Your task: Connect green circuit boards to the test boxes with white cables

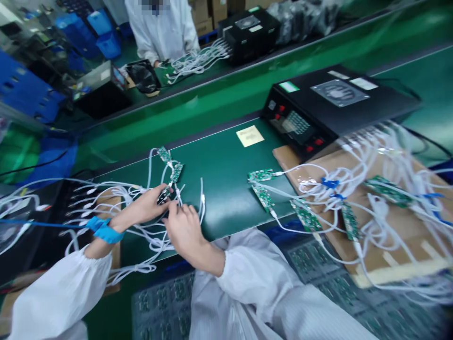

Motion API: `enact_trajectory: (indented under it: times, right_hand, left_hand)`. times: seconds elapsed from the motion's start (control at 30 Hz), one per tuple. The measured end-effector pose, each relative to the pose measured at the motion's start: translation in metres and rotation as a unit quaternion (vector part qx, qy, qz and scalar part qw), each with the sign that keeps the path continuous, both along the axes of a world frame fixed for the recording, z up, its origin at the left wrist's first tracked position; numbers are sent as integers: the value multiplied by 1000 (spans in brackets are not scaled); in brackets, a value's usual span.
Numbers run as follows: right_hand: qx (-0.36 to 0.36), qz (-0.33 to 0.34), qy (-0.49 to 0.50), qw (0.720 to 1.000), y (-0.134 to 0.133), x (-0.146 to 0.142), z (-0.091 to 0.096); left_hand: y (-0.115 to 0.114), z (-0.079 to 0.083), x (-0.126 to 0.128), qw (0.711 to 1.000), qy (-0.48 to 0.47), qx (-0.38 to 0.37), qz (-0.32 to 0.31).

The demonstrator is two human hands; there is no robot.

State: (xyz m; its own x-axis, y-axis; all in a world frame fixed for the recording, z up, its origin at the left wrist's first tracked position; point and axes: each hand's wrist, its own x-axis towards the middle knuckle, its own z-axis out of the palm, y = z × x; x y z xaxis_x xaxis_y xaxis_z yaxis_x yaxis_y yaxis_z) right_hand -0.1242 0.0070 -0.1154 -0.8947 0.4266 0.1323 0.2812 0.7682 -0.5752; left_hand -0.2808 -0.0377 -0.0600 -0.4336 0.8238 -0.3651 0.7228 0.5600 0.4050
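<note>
My left hand (150, 204), with a blue strap on its wrist, is closed on a small circuit board (164, 194) over the green bench. My right hand (186, 231) is beside it, fingers curled together near the board's lower end. What those fingers grip is hidden. Just beyond the left fingertips lie two more green circuit boards, one (176, 172) close by and one (163, 153) farther off, with white cables on them. A loose white cable (202, 200) lies right of my right hand. Tangled white cables (155, 242) spread under and left of my hands.
A black test box (339, 101) stands at right, its white cables running over cardboard (357, 170) to several green boards (264, 196). A yellow note (249, 136) lies on the bench. Trays of boards (161, 302) are below the edge. Across the divider, a person (164, 30) works.
</note>
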Motion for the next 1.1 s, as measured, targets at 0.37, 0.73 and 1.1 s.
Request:
enact_trajectory:
  times: [0.37,0.73,1.1]
  right_hand:
    - [13,-12,-21,1000,-11,18,-2]
    - [23,-14,-1,1000,5,23,1]
    - [-255,-29,138,957,28,10,3]
  left_hand:
    - [18,-8,17,998,16,-37,48]
    - [11,-17,19,995,-9,30,94]
    - [-14,25,17,986,-96,112,73]
